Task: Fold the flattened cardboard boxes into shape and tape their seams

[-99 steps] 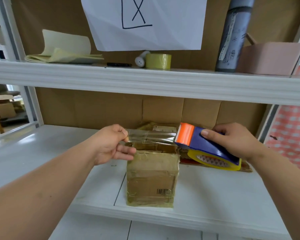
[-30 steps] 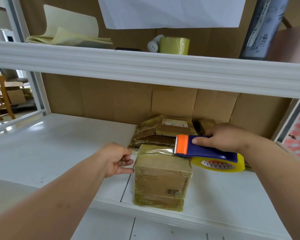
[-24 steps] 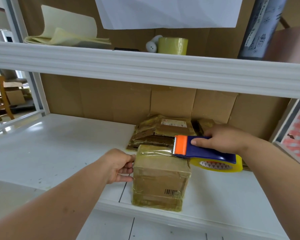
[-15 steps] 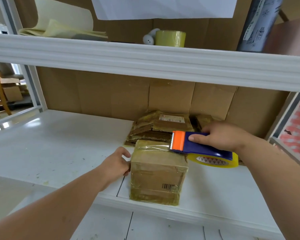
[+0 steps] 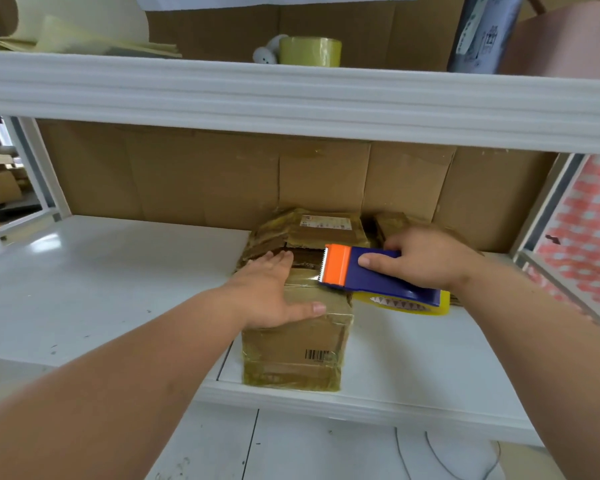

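A small brown cardboard box (image 5: 293,337) wrapped in shiny tape stands at the near edge of the white shelf (image 5: 111,282), in the middle. The left hand (image 5: 269,294) lies flat on top of the box with its fingers (image 5: 278,261) straight, most likely to press the tape down and keep the box from sliding. The right hand (image 5: 425,259) has its fingers curled around a blue tape gun with an orange front (image 5: 371,273). The toothed front edge rests on the far right part of the box top, probably so the tape can be cut there. A yellow roll of tape (image 5: 404,304) sits in the gun.

Just behind the box lies a pile of flat brown cardboard boxes (image 5: 312,230), close to both hands, so there is little room to push the gun farther back. Brown cardboard sheets (image 5: 194,174) line the back wall. On the upper shelf (image 5: 291,98) are a pale yellow tape roll (image 5: 310,51) and some yellowish papers (image 5: 84,39).
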